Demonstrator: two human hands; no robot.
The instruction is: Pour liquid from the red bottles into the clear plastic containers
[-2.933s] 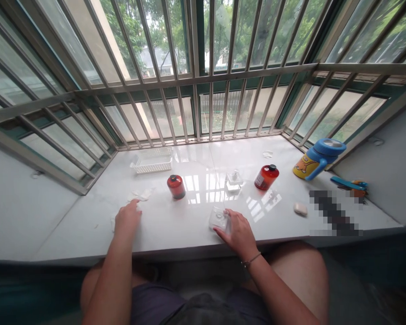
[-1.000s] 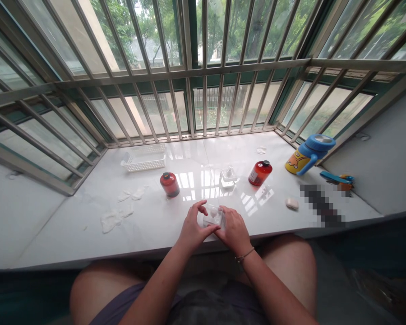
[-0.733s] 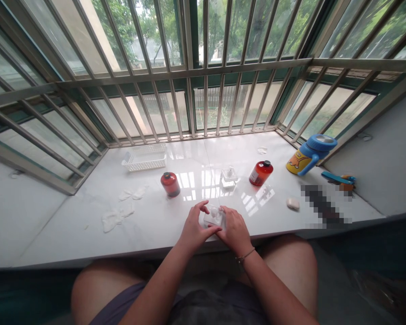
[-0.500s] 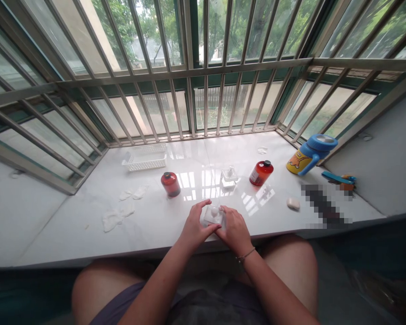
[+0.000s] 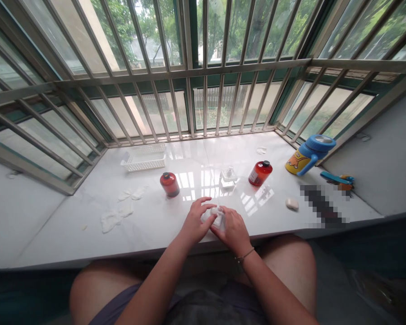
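Between my hands, near the front edge of the white counter, is a small clear squarish bottle with a rounded white top. My right hand is wrapped round its right side and holds it. My left hand curls round the left side, thumb and fingers closed at the white top. The fingers hide much of the bottle. Just beyond stands a similar clear squarish container. A red bottle with a black cap stands to the left, and another red bottle stands to the right.
A white plastic basket sits at the back left. Crumpled white tissues lie left of my hands. To the right are a pale soap-like piece, a blue and yellow mug, a blue tool and a blurred-out object. Window bars enclose the counter.
My left thumb has moved up from the bottle's front lower edge to its white top, which my left fingers now close round. My right hand stays on the bottle.
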